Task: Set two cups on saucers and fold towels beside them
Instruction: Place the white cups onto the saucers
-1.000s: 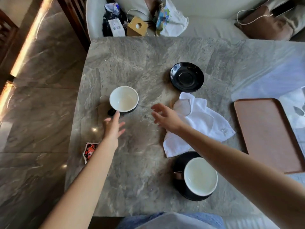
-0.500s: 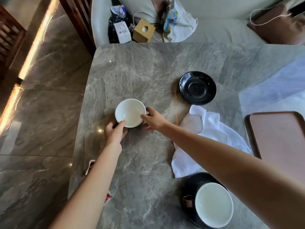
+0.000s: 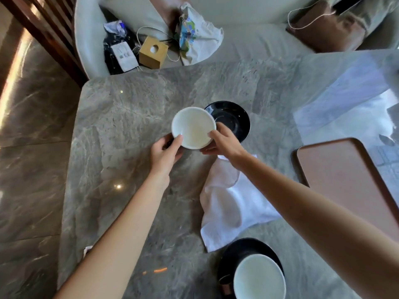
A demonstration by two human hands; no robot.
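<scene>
Cup (image 3: 193, 127) gripped by both hands: left hand (image 3: 165, 153) curled round near-left rim, right hand (image 3: 224, 143) curled round right side, just overlapping left edge of far saucer (image 3: 234, 119). Could clip that rim or land off-centre and tip if lowered too soon.

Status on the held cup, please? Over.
Left hand and right hand grip cup. Cup at edge of empty saucer, not yet seated. Towel crumpled, out of the way.
</scene>
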